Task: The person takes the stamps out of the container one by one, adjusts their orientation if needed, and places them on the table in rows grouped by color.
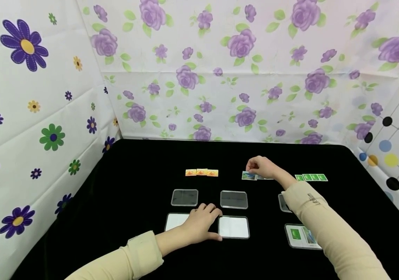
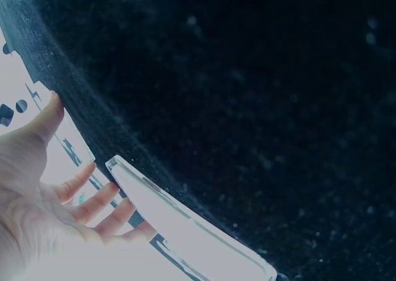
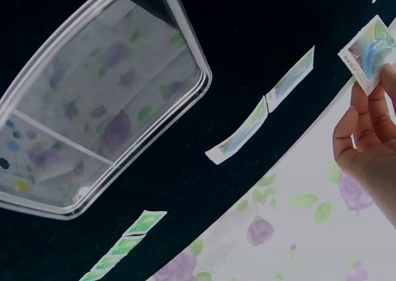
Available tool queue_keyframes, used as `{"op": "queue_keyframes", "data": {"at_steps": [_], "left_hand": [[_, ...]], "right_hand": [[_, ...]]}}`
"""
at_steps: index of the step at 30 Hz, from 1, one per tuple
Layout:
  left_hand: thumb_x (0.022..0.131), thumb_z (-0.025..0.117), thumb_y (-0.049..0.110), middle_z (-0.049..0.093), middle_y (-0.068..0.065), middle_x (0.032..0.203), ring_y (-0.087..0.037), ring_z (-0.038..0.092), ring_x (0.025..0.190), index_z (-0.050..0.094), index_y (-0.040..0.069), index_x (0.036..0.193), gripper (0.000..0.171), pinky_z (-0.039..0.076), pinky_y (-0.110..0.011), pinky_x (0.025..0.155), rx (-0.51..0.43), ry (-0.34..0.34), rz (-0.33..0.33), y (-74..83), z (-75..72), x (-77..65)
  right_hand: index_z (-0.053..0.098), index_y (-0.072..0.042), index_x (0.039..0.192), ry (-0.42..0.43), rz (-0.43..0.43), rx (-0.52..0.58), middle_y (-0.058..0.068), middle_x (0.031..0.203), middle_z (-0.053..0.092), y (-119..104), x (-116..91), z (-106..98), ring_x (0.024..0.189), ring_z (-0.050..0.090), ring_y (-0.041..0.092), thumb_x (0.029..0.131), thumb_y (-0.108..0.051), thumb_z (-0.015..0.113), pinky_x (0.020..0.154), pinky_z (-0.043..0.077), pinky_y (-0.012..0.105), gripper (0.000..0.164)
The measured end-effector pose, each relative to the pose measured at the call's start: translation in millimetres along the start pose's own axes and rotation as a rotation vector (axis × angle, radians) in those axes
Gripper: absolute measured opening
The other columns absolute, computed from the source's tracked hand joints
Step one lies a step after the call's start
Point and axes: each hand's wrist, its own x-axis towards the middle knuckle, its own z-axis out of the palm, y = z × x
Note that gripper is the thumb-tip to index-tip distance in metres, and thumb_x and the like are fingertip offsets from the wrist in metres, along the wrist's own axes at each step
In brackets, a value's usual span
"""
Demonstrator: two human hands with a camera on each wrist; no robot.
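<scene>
A: On the black desk [image 1: 133, 186], where's the right hand?
B: At about 1 o'clock from desk centre. Right hand [image 1: 263, 167], grip narrow, thumb and fingers [image 3: 362, 129] pinching one blue-green stamp [image 3: 370, 53] by its edge. In the head view that stamp sits just under the hand, at the left end of a short row of similar stamps [image 3: 263, 111] lying flat on the cloth.

A: Stamp lifted or down?
B: Can't tell for sure. The right wrist view shows it held at the fingertips, a little apart from the two flat ones.

A: Left hand?
B: Left hand [image 1: 199, 223] at 6 o'clock, palm down, fingers straight and spread, holding nothing. It lies between two white-backed clear cases: left case [image 1: 175, 221] partly under the fingers, right case [image 1: 233, 227] touching the thumb side.

A: Rest of the layout?
B: Two clear empty cases behind the hand, one at 11 o'clock [image 1: 184, 197], one at 12 [image 1: 233, 199]. Orange stamps [image 1: 202, 172] in a row of three further back, 11 o'clock. Green stamps [image 1: 311, 177] in a row at 2 o'clock. A case with a green stamp inside [image 1: 299, 235] at 4 o'clock, next to the right sleeve [image 1: 325, 229]. Another clear case [image 1: 283, 203] mostly hidden behind that sleeve.
</scene>
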Motion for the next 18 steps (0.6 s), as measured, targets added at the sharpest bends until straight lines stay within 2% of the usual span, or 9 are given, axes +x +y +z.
{"op": "queue_keyframes", "data": {"at_steps": [4, 11, 18], "left_hand": [[0.073, 0.073, 0.053, 0.056, 0.000, 0.118, -0.020, 0.052, 0.106, 0.055, 0.017, 0.121, 0.063, 0.051, -0.044, 0.079, 0.000, 0.001, 0.003, -0.2, 1.5, -0.4], [0.074, 0.072, 0.053, 0.056, -0.003, 0.115, -0.021, 0.053, 0.102, 0.055, 0.015, 0.120, 0.063, 0.051, -0.045, 0.076, -0.012, 0.053, 0.047, -2.3, 1.7, -2.5], [0.073, 0.073, 0.053, 0.056, -0.001, 0.118, -0.020, 0.053, 0.105, 0.055, 0.017, 0.122, 0.064, 0.052, -0.043, 0.079, 0.002, 0.000, 0.018, -0.7, -3.1, -0.4]], "right_hand": [[0.063, 0.001, 0.084, -0.022, -0.006, -0.019, 0.010, 0.075, 0.061, 0, 5, 3, 0.065, 0.048, 0.009, 0.088, 0.000, 0.060, 0.064, 0.043, 0.027, 0.005], [0.063, 0.002, 0.086, -0.062, 0.034, -0.019, 0.013, 0.076, 0.061, -1, 14, 4, 0.065, 0.051, 0.011, 0.088, 0.002, 0.059, 0.065, 0.044, 0.029, 0.004], [0.063, 0.001, 0.088, -0.079, 0.053, -0.031, 0.010, 0.077, 0.061, 5, 20, 9, 0.067, 0.052, 0.012, 0.090, 0.000, 0.058, 0.066, 0.045, 0.029, 0.005]]}}
